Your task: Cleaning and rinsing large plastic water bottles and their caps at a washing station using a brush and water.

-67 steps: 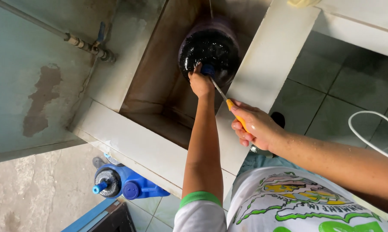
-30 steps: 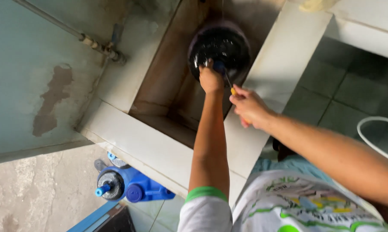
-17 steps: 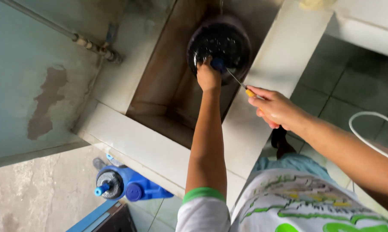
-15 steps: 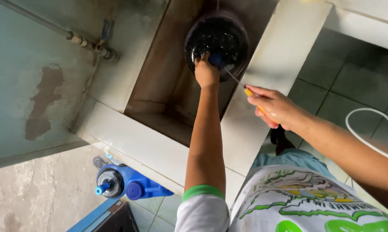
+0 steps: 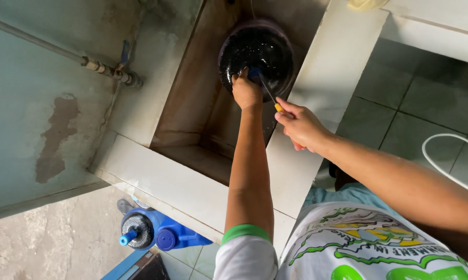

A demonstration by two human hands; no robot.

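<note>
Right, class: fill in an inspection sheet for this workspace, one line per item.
Surface: stained basin with white tiled rim.
Job's things: round black object in basin; screwdriver, tip at it.
Clutter: blue jug on floor.
Hands: left hand on black object; right hand gripping screwdriver.
Cables: white hose on floor tiles.
Surroundings: wall pipe with valve, damp patch.

teal wall [image 5: 32, 67] | wall pipe [image 5: 47, 49] | tiled floor [image 5: 425, 98] | white ledges [image 5: 156, 181]
</note>
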